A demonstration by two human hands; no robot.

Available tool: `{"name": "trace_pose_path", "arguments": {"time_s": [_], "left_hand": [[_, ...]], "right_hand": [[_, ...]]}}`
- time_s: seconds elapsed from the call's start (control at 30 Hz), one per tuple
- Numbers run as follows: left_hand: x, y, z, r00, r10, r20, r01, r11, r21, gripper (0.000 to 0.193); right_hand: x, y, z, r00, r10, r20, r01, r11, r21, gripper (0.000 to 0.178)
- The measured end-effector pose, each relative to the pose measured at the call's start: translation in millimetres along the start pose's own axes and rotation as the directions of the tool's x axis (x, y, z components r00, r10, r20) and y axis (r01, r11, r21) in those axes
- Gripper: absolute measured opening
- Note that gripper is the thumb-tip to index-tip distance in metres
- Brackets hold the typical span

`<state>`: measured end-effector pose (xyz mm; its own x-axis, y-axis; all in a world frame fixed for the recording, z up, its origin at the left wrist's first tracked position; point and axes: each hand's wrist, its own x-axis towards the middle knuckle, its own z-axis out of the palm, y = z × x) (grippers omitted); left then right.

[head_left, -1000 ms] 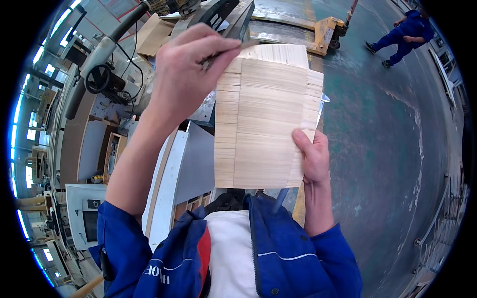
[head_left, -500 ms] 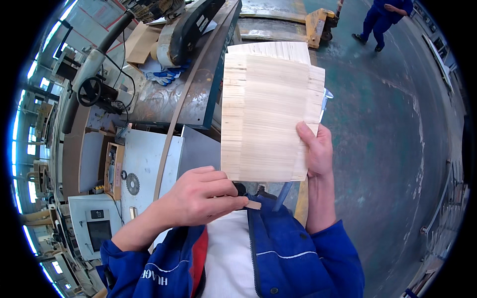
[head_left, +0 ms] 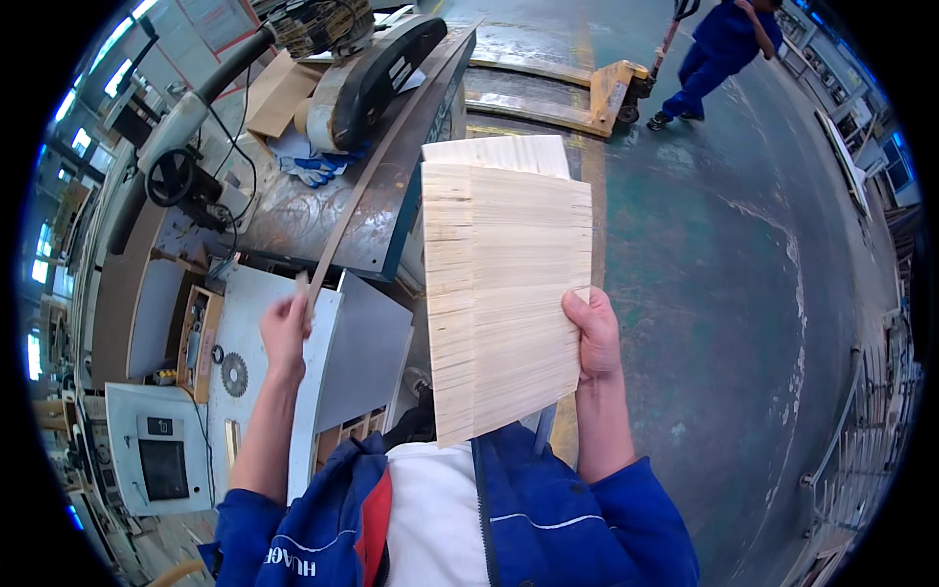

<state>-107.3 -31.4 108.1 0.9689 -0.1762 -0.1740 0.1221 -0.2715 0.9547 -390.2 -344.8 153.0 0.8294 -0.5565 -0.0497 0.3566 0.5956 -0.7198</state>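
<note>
My right hand (head_left: 597,335) grips pale wooden boards (head_left: 509,303) by their right edge, thumb on the front face. The boards are stacked, and a second board (head_left: 499,152) shows behind the top one at its upper end. Out to the left, my left hand (head_left: 285,333) is closed on a small wooden piece (head_left: 302,282) that sticks up past the fingers. That hand is over the white cabinet top (head_left: 269,293), close to the lower end of a long thin wooden strip (head_left: 362,186). Whether the piece touches the strip, I cannot tell.
A metal machine table (head_left: 303,220) with a black-guarded saw head (head_left: 386,83) stands at the far left; blue-white gloves (head_left: 313,168) lie on it. A round saw blade (head_left: 234,374) lies on the cabinet. Beyond are a yellow pallet jack (head_left: 611,96) and a walking person (head_left: 719,44).
My left hand has moved left and away from my body, carrying the small wooden piece. The boards have come lower and nearer. The person at the back has stepped left.
</note>
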Motion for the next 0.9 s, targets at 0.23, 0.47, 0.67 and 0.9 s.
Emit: {"name": "trace_pose_path", "arguments": {"time_s": [0.23, 0.47, 0.67, 0.9], "left_hand": [[55.7, -188.2, -148.1, 0.842, -0.435, -0.318, 0.268, 0.850, -0.453, 0.032], [-88.0, 50.0, 57.9, 0.841, 0.038, 0.540, 0.220, 0.887, -0.405, 0.052], [-124.7, 85.6, 102.9, 0.890, 0.291, 0.351, -0.272, 0.957, -0.106, 0.023], [-103.0, 86.4, 72.4, 0.980, 0.186, 0.071, -0.135, 0.883, -0.449, 0.031]], "right_hand": [[3.9, 6.4, 5.8, 0.998, 0.065, 0.017, -0.065, 0.998, -0.011, 0.032], [20.3, 35.4, 17.3, 0.994, 0.112, 0.017, -0.107, 0.978, -0.181, 0.032], [18.3, 49.4, 15.3, 0.991, 0.132, -0.031, -0.133, 0.990, -0.037, 0.039], [11.5, 53.1, -12.2, 0.993, -0.010, -0.117, 0.006, 0.999, -0.042, 0.039]]}}
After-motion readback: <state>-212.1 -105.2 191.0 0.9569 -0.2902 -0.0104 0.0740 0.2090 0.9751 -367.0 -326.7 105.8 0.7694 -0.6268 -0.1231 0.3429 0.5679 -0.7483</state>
